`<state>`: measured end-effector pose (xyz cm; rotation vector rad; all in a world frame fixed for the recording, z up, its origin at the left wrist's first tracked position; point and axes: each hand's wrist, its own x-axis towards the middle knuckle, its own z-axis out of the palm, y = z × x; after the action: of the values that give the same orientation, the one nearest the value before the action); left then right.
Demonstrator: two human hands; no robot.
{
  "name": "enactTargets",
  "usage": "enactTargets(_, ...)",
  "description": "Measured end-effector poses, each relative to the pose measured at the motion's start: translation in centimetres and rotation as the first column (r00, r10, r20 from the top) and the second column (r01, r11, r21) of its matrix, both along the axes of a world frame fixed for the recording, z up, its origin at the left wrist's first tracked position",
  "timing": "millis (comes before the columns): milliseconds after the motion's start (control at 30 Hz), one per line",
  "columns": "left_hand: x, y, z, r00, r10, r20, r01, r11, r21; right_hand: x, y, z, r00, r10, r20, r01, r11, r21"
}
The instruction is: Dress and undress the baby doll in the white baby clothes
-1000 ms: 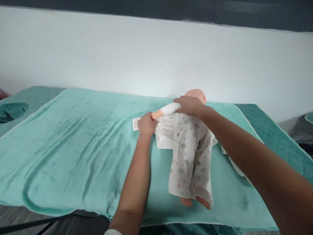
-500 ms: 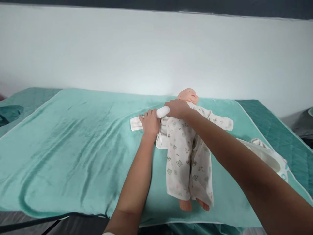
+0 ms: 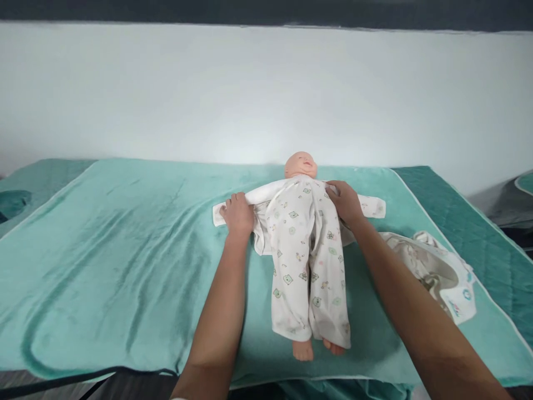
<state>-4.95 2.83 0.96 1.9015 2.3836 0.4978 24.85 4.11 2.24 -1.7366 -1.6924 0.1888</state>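
A baby doll (image 3: 301,165) lies face up on a green blanket (image 3: 137,239), its feet towards me. It wears a white printed top, with the sleeves stretched out sideways, and white printed trousers (image 3: 293,239) that reach up to its chest. My left hand (image 3: 239,215) is closed at the doll's arm on the left, gripping the outer end of the trousers' white waistband (image 3: 268,191), which is pulled out sideways. On the right of the doll's chest, my right hand (image 3: 345,203) has its fingers curled over the waistband's other side.
A crumpled white cloth item with a printed edge (image 3: 458,294) lies right of the doll, partly behind my right forearm. A darker green quilted cover (image 3: 466,228) shows beneath the blanket. Behind stands a white wall (image 3: 250,94). A black cable or strap (image 3: 83,378) runs along the front left edge.
My right hand has moved right, from near my left hand across to the doll's other side. The white waistband now lies spread over the chest. My left hand stays near the left sleeve.
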Motion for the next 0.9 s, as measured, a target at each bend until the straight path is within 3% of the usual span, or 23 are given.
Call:
enactTargets(167,0.3,0.2,-0.4,0.998,0.046,0.046,-0.045,0.998,-0.035,1.0,-0.4,-1.7,0.992,-0.081,0.097,0.075,0.996,0.055)
enactTargets(333,1.2,-1.4,-0.1,0.999,0.034,-0.016,-0.033,0.996,0.086,3.0,0.2,-1.5,0.962,-0.271,0.020,0.272,0.958,-0.090)
enactTargets(433,2.9,-3.3,1.5,0.997,-0.071,-0.038,0.078,0.977,0.196,3.4,0.4,-1.4,0.960,-0.276,0.055,0.281,0.948,-0.151)
enactTargets(567,7.1,-4.5,5.2,0.927,-0.371,0.062,0.340,0.896,0.285,3.0,0.2,-1.3,0.968,-0.232,0.097,0.244,0.959,-0.143)
enactTargets(700,12.8,-2.3,7.9,0.751,-0.660,-0.033,0.659,0.745,0.105,3.1,0.0,-1.4,0.975,-0.212,0.073,0.221,0.964,-0.149)
enactTargets(800,16.9,0.3,8.5,0.698,-0.690,-0.192,0.685,0.722,-0.099,3.4,-0.1,-1.4,0.977,-0.203,0.065,0.210,0.967,-0.145)
enactTargets(900,20.3,2.5,8.0,0.638,-0.731,-0.244,0.668,0.682,-0.297,3.7,-0.1,-1.3,0.986,-0.161,0.039,0.165,0.975,-0.151)
